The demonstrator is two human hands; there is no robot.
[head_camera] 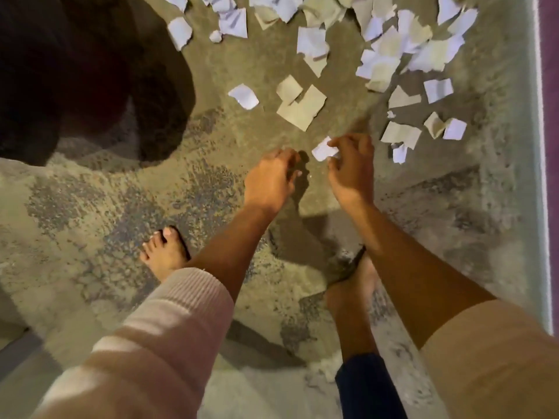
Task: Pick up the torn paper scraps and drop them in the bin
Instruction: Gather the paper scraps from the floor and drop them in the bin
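Several torn paper scraps, white and pale cream, lie scattered over the rug, thickest at the top right (390, 52). My right hand (351, 170) pinches a small white scrap (324, 150) between thumb and fingers, just above the rug. My left hand (270, 176) hovers close beside it with its fingers curled downward; I cannot see anything in it. A dark round bin (75, 77) fills the upper left, its inside in shadow.
A mottled grey-beige rug (106, 207) covers the floor. My bare feet stand on it, one at lower left (165, 252), one under my right forearm (354, 285). A purple strip (549, 116) runs along the rug's right edge.
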